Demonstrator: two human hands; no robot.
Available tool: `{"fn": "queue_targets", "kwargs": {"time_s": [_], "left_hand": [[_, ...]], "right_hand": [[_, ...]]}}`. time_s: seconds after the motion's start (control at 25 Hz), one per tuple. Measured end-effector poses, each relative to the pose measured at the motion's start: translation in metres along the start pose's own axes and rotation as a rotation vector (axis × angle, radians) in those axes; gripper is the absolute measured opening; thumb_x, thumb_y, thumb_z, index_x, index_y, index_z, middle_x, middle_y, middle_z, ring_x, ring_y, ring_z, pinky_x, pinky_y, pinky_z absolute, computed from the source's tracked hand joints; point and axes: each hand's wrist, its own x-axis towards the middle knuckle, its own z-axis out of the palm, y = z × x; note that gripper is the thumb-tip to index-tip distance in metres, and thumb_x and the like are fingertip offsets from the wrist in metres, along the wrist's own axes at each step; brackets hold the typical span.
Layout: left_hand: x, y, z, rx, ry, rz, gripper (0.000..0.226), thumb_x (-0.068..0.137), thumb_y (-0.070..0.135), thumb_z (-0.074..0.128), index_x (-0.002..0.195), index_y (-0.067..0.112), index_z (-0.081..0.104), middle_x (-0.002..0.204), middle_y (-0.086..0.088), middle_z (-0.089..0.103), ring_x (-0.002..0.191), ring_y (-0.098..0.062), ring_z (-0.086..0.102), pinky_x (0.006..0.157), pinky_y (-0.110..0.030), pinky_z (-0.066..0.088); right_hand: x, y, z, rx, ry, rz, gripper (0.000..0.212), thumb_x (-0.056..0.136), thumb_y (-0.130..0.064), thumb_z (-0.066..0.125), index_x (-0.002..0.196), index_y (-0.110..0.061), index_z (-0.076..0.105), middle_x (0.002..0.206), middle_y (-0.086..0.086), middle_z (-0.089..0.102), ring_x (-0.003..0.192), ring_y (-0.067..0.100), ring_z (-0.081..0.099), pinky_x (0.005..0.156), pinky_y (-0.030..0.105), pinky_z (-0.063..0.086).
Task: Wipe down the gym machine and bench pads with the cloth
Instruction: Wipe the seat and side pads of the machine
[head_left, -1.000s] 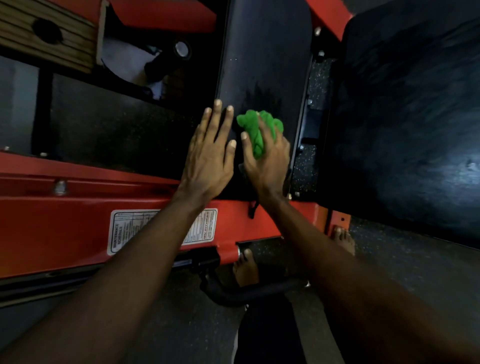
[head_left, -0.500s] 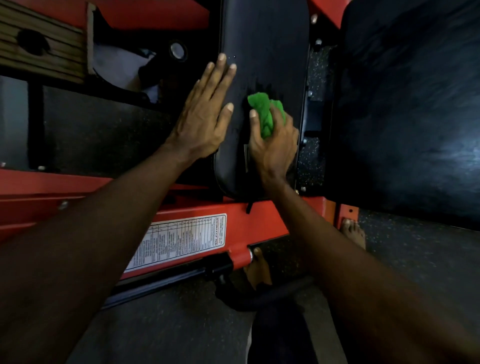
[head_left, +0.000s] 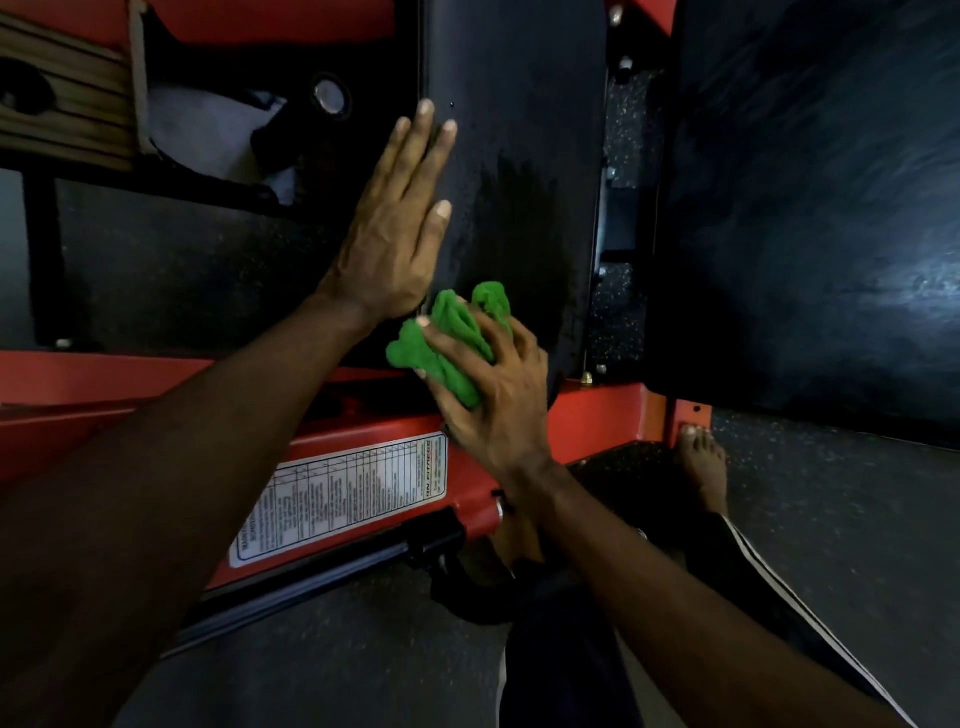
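At the near left corner of the narrow pad (head_left: 519, 93): green cloth (head_left: 447, 343), bunched into a wad, pressed to the black upholstery just above the red frame (head_left: 597, 415) and just below the left hand (head_left: 395, 234).
Cloth against fingers: trapped under the right hand (head_left: 493, 400); folds bulging past the fingertips toward the top and out at the left side, with the index finger laid across the middle of the wad.
Right fingers (head_left: 452, 353): curled and slightly spread, gripping the cloth from above; thumb not clearly seen.
Left palm: laid flat along the pad's left edge, heel close to the wad; contact with the cloth impossible to tell.
Left fingers (head_left: 431, 156): straight, held close together, tips on the pad surface, holding nothing.
Pad surface: darker smeared patch beside the left hand, running down toward the cloth.
Right of the gap: wide pad (head_left: 805, 208), black, apart from the narrow one, metal brackets between.
On the frame: white sticker (head_left: 343, 499) with printed rows, lying between the two forearms.
Down on the floor (head_left: 831, 519): bare foot (head_left: 701, 467), toes against the frame's right end.
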Motion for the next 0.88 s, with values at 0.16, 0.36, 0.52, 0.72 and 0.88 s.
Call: {"fn": "queue_targets", "kwargs": {"time_s": [0.16, 0.36, 0.52, 0.72, 0.88], "left_hand": [[0.000, 0.008, -0.006, 0.102, -0.024, -0.025, 0.057, 0.106, 0.021, 0.035, 0.157, 0.001, 0.018, 0.165, -0.022, 0.009, 0.154, -0.036, 0.006, 0.126, -0.042, 0.010], [0.005, 0.036, -0.002, 0.281, -0.075, 0.022, 0.061, 0.094, 0.016, 0.038, 0.154, 0.006, 0.033, 0.164, -0.018, 0.020, 0.153, -0.032, 0.015, 0.125, -0.042, 0.011], [-0.004, 0.047, 0.015, 0.557, -0.183, 0.085, 0.057, 0.095, 0.034, 0.037, 0.150, 0.019, 0.044, 0.162, -0.014, 0.028, 0.152, -0.033, 0.017, 0.123, -0.052, 0.004], [-0.002, 0.051, 0.016, 0.607, -0.170, 0.051, 0.057, 0.096, 0.037, 0.037, 0.150, 0.022, 0.045, 0.163, -0.010, 0.028, 0.153, -0.031, 0.017, 0.123, -0.052, 0.004], [-0.003, 0.052, 0.016, 0.627, -0.163, 0.041, 0.056, 0.096, 0.038, 0.038, 0.150, 0.024, 0.044, 0.163, -0.009, 0.029, 0.153, -0.030, 0.017, 0.123, -0.051, 0.003]], "right_hand": [[-0.021, 0.033, -0.008, 0.050, -0.070, -0.026, 0.045, 0.091, -0.043, 0.068, 0.135, -0.038, 0.059, 0.145, -0.004, 0.053, 0.129, 0.028, 0.048, 0.104, 0.038, 0.037], [-0.024, 0.072, 0.001, 0.159, 0.090, 0.419, 0.040, 0.092, -0.049, 0.064, 0.123, -0.024, 0.071, 0.129, 0.004, 0.065, 0.121, 0.026, 0.058, 0.106, 0.033, 0.043], [0.029, 0.074, 0.007, 0.142, 0.252, 0.590, 0.045, 0.092, -0.050, 0.062, 0.124, -0.019, 0.070, 0.130, 0.006, 0.065, 0.117, 0.030, 0.061, 0.099, 0.041, 0.048], [0.046, 0.080, -0.001, 0.157, 0.237, 0.634, 0.049, 0.094, -0.053, 0.061, 0.132, -0.022, 0.065, 0.135, 0.005, 0.061, 0.119, 0.028, 0.059, 0.099, 0.038, 0.048], [-0.004, 0.061, 0.004, 0.180, 0.209, 0.570, 0.044, 0.096, -0.046, 0.063, 0.131, -0.020, 0.065, 0.137, 0.006, 0.060, 0.125, 0.028, 0.056, 0.103, 0.047, 0.047]]}}
